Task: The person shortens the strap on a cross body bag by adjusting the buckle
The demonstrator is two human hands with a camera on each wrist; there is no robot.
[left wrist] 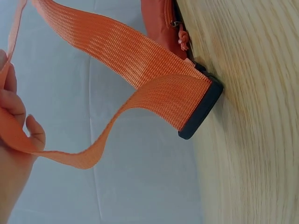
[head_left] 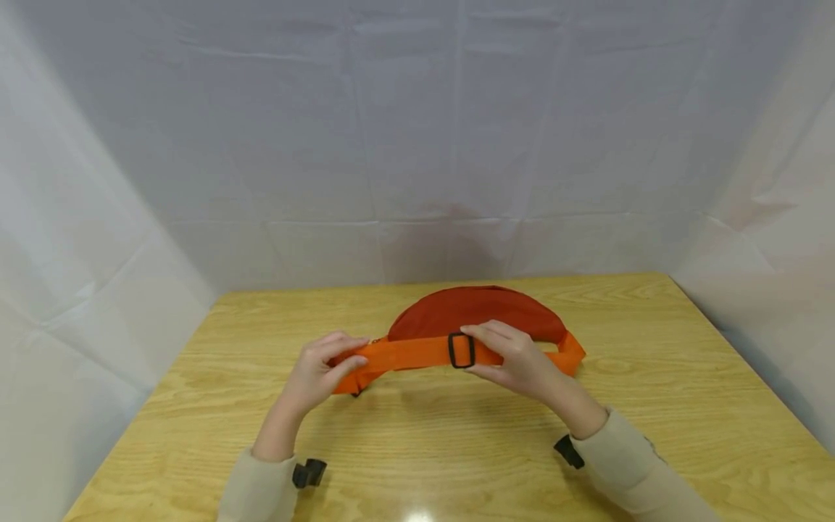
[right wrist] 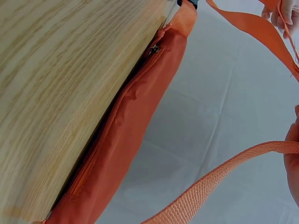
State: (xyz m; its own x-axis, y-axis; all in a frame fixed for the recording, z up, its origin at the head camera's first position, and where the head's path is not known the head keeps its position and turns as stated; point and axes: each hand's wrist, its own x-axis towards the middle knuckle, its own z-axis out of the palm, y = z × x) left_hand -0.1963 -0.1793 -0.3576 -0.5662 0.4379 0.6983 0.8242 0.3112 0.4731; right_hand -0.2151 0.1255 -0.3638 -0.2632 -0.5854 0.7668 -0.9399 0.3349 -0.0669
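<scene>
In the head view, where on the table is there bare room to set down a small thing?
The table shows bare wood left of the left hand, right of the orange strap, and nearer, between the left sleeve and right sleeve. The middle is crowded: the red bag, the strap and the right hand gather there.

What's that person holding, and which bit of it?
The orange strap of the red bag: the right grip holds it at the black buckle, the left grip pinches it farther left.

Cams: head fwd/dn, wrists nr; bag [head_left: 457,312] shared
</scene>
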